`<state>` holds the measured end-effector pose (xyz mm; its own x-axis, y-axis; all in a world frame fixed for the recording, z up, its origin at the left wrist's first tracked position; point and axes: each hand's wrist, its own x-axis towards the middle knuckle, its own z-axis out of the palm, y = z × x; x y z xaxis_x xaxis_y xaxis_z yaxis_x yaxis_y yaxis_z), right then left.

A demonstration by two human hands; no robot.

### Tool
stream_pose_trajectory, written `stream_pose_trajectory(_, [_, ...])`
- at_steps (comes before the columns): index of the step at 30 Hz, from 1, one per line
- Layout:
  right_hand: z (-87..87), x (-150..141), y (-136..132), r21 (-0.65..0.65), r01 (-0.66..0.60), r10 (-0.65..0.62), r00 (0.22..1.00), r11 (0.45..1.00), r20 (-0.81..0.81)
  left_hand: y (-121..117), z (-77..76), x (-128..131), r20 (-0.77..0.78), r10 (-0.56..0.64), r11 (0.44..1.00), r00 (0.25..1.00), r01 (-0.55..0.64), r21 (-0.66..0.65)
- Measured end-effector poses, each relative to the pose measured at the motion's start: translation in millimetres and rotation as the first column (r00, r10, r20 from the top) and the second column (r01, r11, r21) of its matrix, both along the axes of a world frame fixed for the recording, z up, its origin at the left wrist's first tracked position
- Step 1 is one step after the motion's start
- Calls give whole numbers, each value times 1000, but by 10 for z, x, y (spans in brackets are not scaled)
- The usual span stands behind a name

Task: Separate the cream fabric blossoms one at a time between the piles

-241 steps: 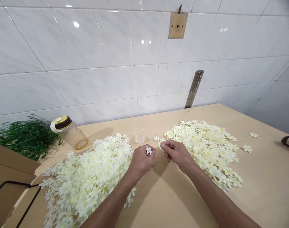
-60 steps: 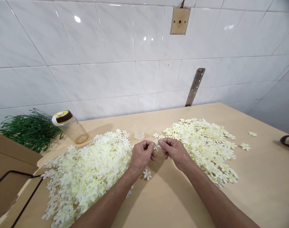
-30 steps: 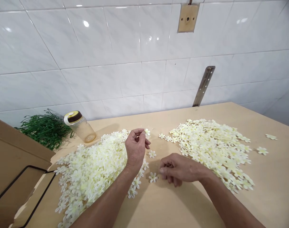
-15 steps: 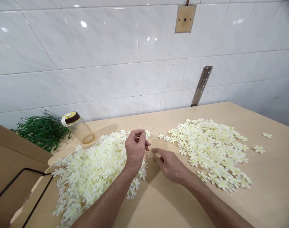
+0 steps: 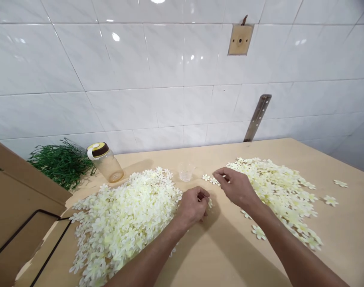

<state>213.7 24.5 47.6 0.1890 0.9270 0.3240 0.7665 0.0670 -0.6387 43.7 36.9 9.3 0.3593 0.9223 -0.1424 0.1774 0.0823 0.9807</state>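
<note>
My left hand [image 5: 194, 205] is closed in a pinch just right of a large heap of pale yellow-white artificial flowers [image 5: 128, 219]. A single artificial flower [image 5: 210, 203] shows at its fingertips. Farther right, my right hand [image 5: 236, 186] is raised by the left edge of a second heap of the same flowers [image 5: 277, 183]. Its thumb and forefinger are brought together over a loose flower [image 5: 206, 177] and another beside it; whatever they pinch is hidden. A small clear plastic cup [image 5: 186, 172] stands beyond my left hand.
At the back left stands a clear bottle [image 5: 107, 165] with a brown and yellow lid, beside a bunch of green plastic stems [image 5: 60, 163]. A cardboard box [image 5: 26, 191] fills the left edge. A metal bracket [image 5: 258, 118] rises against the tiled wall behind the table [image 5: 230, 255].
My left hand has come down and right, uncovering the clear cup. My right hand has moved up and right to the second heap's edge. The view has shifted slightly.
</note>
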Motion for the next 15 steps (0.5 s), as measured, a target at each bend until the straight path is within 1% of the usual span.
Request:
stream_pose_trajectory(2, [130, -120, 87, 16, -160, 157, 982, 987, 107, -19, -23, -12, -12, -31, 999, 999, 31, -19])
stream_pose_trajectory(3, [192, -194, 141, 0, -238, 235, 958, 971, 162, -23, -37, -16, -9, -41, 999, 999, 41, -21])
stream_pose_trajectory(5, [304, -351, 266, -57, -367, 368, 888, 928, 274, -25, -74, -18, 1, -45, 999, 999, 45, -12])
stream_pose_trajectory(6, [350, -428, 336, -98, -407, 415, 846, 908, 333, -23, -95, -15, 4, -43, 999, 999, 43, -8])
stream_pose_trajectory(7, [388, -500, 407, -155, -410, 437, 811, 899, 388, -22, -114, -9, 5, -42, 999, 999, 42, -8])
stream_pose_trajectory(9, [432, -624, 550, -336, -376, 498, 735, 864, 459, -22, -135, 1, -5, -50, 999, 999, 50, -14])
stream_pose_trajectory(10, [437, -674, 617, -378, -365, 515, 722, 851, 462, -24, -134, 5, -16, -58, 998, 998, 58, -16])
stream_pose_trajectory(12, [420, -750, 737, -441, -338, 532, 713, 832, 457, -29, -109, 5, -49, -83, 996, 995, 82, -27])
stream_pose_trajectory(15, [360, -808, 865, -486, -305, 530, 726, 819, 438, -31, -62, -4, -82, -124, 991, 989, 120, -57])
